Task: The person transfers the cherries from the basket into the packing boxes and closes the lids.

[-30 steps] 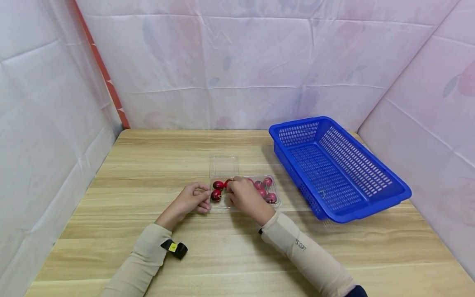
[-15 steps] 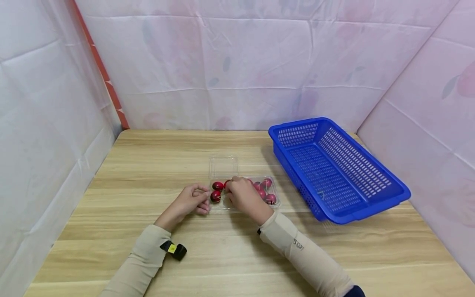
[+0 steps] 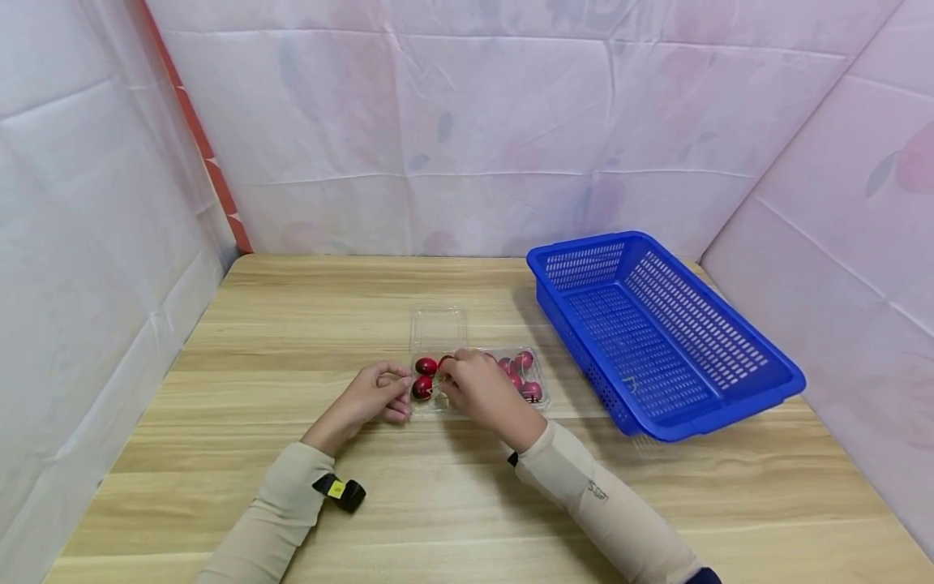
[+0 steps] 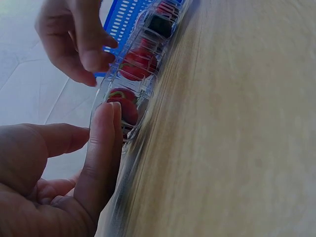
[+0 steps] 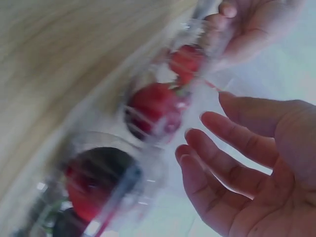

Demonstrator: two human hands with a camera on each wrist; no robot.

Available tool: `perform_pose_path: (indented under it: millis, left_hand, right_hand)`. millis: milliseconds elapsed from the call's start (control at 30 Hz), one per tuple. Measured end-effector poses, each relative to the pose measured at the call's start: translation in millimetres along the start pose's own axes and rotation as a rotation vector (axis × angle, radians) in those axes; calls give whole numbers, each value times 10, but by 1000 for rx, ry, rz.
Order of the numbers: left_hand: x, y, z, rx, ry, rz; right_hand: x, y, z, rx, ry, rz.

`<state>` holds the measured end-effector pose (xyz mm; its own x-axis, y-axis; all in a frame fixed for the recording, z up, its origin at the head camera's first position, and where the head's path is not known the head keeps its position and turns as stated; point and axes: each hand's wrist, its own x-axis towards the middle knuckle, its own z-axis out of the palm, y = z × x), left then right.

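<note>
A clear plastic clamshell box [image 3: 454, 407] lies on the table, its lid [image 3: 439, 328] folded back. Dark red cherries sit inside; two of them, a rear cherry [image 3: 426, 367] and a front cherry [image 3: 422, 388], show at the left end, several more at the right. My left hand [image 3: 373, 397] pinches the box's left end between thumb and fingers. Over the box's middle is my right hand [image 3: 477, 388], hiding part of the contents. In the right wrist view its fingers [image 5: 222, 158] are spread and bent loosely, with the thumb tip near a thin red line; nothing shows gripped.
A blue slotted basket [image 3: 554, 307] stands to the right of the box. White cloth walls [image 3: 467, 122] with faint prints enclose the table's back and sides. Each wrist wears a strap; a black wrist camera [image 3: 352, 495] is visible on the left one.
My right hand stays over the box while its wrist and forearm turn slightly. My left hand keeps its place at the box's left end, and the cherries look unmoved.
</note>
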<state>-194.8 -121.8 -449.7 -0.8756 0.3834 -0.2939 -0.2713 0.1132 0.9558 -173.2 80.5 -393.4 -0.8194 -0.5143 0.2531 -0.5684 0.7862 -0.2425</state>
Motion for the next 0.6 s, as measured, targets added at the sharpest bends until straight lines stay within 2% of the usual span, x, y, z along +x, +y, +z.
perform_pose_path:
  millis: [167,400,600]
  left_hand:
    - [-9,8,-1,-6,-2,-4]
    - [-18,24,9,-7,2,-10]
    - [-15,21,13,-8,7,-13]
  right_hand:
    - [-43,-102,-124,-16,9,-43]
    - [-115,-220,-395,-56,-26,-75]
    - [-207,-168,-662,-78,-52,-121]
